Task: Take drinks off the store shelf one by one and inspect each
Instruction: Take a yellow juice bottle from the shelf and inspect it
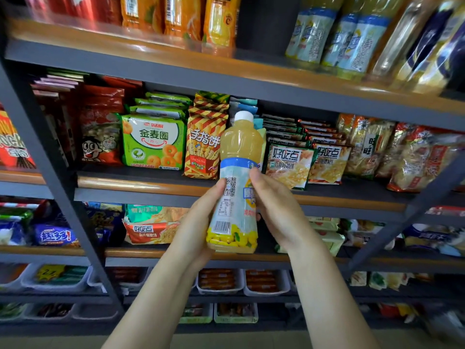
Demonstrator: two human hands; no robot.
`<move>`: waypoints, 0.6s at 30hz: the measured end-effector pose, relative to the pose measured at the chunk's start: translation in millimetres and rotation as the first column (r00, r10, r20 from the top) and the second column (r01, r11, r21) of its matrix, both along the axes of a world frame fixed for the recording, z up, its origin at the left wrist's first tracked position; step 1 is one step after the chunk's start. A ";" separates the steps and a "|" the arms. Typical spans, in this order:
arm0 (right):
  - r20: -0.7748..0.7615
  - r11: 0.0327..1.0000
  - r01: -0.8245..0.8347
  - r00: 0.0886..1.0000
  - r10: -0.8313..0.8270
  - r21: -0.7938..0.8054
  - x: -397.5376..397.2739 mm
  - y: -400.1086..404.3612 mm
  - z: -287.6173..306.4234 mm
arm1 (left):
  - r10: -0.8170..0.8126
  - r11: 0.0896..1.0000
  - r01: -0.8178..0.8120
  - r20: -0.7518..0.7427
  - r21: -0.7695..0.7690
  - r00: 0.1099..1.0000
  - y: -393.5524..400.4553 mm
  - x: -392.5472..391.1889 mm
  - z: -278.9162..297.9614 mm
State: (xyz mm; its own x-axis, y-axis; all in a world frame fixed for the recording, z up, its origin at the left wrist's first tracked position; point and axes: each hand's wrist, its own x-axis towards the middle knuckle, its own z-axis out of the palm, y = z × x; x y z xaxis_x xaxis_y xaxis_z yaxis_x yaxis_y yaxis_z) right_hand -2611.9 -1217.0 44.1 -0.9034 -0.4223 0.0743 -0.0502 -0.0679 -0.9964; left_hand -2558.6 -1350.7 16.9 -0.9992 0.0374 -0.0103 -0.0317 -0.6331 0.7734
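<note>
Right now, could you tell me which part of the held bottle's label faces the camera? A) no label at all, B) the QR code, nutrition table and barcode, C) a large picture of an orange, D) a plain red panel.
B: the bottle, held upright between the left hand and the right hand, shows a QR code above a small printed table and a barcode lower down.

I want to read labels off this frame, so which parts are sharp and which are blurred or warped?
Head view: the bottle held in the left hand and right hand is fairly sharp, QR code and barcode visible; the top-shelf drinks are smeared by blur; the wide lens bends the shelf edges toward the corners; light is soft, with little glare.
</note>
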 end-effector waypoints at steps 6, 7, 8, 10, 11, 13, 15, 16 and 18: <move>0.051 0.983 0.143 0.989 -0.138 -0.115 2.9 -3.8 -3.0 | 0.021 0.978 -0.019 0.007 -0.205 1.000 0.7 -2.8 3.4; 0.016 0.979 0.184 0.983 -0.183 -0.087 1.7 -4.1 -3.5 | 0.069 0.964 -0.072 -0.022 -0.256 0.997 0.4 -4.9 1.1; -0.016 0.977 0.203 0.979 -0.205 -0.070 2.0 -4.8 -3.0 | 0.105 0.947 -0.113 -0.043 -0.300 0.994 0.0 -6.6 -2.9; -0.054 0.977 0.207 0.976 -0.210 -0.058 3.6 -6.8 -3.6 | 0.135 0.933 -0.148 -0.062 -0.327 0.989 -0.9 -7.8 -8.1; -0.069 0.977 0.209 0.975 -0.212 -0.051 3.9 -7.6 -4.7 | 0.149 0.932 -0.162 -0.066 -0.323 0.987 -1.6 -8.6 -10.8; -0.087 0.975 0.224 0.971 -0.224 -0.016 3.3 -7.9 -6.4 | 0.178 0.931 -0.193 -0.077 -0.309 0.981 -2.9 -8.7 -12.7; -0.093 0.976 0.217 0.972 -0.215 0.013 1.5 -6.7 -7.5 | 0.202 0.933 -0.216 -0.076 -0.288 0.976 -4.6 -7.8 -12.8; -0.090 0.979 0.202 0.976 -0.200 0.016 1.0 -5.9 -6.8 | 0.204 0.939 -0.215 -0.068 -0.268 0.977 -6.2 -7.5 -13.8; -0.081 0.985 0.172 0.982 -0.171 0.011 0.5 -4.6 -6.0 | 0.189 0.957 -0.194 -0.047 -0.214 0.981 -9.3 -6.0 -12.3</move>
